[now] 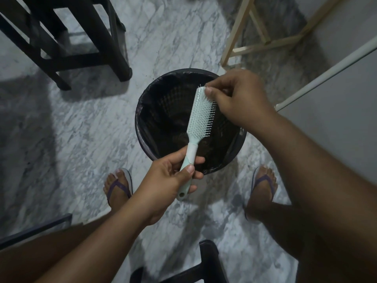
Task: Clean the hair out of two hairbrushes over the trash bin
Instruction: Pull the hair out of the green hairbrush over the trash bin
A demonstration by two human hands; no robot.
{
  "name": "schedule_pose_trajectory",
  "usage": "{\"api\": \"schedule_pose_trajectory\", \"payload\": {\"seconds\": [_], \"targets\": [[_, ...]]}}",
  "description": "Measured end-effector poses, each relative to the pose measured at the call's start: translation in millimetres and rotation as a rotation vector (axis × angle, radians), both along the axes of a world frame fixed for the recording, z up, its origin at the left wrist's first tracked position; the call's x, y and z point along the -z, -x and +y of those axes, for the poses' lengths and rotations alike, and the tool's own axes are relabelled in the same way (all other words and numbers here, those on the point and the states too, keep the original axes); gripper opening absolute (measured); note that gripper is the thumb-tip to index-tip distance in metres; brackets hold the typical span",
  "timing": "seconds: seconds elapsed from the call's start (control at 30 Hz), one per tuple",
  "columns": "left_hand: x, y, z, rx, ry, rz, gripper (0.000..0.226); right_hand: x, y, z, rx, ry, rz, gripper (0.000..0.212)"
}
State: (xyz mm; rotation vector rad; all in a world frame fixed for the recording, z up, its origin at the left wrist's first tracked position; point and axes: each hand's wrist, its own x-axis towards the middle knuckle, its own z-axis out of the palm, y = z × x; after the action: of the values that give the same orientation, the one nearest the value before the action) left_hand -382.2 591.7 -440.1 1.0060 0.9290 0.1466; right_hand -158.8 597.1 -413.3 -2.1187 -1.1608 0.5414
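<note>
Head view: left hand (167, 176) wrapped round mint paddle hairbrush (201, 115) handle, brush above trash bin (142, 111) near rim. Right hand (234, 97) fingertips pinched at bristle tip; hair unseen. Risk: pulled strands drifting past rim onto floor (81, 119); bristles bending.

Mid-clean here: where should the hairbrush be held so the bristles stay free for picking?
Grip the hairbrush by its narrow handle, coming from below, as the left hand does. The head tilts up over the trash bin, bristles facing right, where the right hand pinches at the tip.
</note>
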Motion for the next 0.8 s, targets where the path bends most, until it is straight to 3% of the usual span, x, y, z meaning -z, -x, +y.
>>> {"api": "schedule_pose_trajectory", "payload": {"seconds": [0.13,0.3,0.37,0.47,0.53,0.6,0.67,0.8], "targets": [[-3.9,-2.0,2.4,-0.009,0.063,-0.048,0.042,-0.4,-4.2,1.5,0.063,-0.083,-0.002,0.011],[-7.7,-5.1,11.2,-0.104,0.178,-0.108,0.037,-17.7,-11.1,4.5,0.382,-0.373,0.410,0.014],[-7.0,-3.7,14.2,-0.127,0.170,-0.106,0.036,-22.3,-18.5,3.8,0.379,-0.371,0.372,0.015],[-7.0,-2.5,17.8,-0.144,0.163,-0.119,0.036,-15.2,-9.6,1.6,0.213,-0.175,0.323,0.017],[-6.8,-3.3,18.7,-0.158,0.171,-0.128,0.036,-9.1,8.8,-1.6,0.100,-0.061,0.252,0.007],[-6.7,-4.9,16.9,-0.166,0.171,-0.131,0.036,-5.9,27.2,-3.6,0.013,0.016,0.179,0.035],[-6.8,-5.8,12.8,-0.172,0.155,-0.124,0.038,-4.7,38.8,-3.7,-0.024,0.056,0.086,0.047],[-4.3,-4.8,5.5,-0.156,0.115,-0.090,0.043,-3.4,44.2,-3.6,-0.064,0.028,0.014,0.025]]}}
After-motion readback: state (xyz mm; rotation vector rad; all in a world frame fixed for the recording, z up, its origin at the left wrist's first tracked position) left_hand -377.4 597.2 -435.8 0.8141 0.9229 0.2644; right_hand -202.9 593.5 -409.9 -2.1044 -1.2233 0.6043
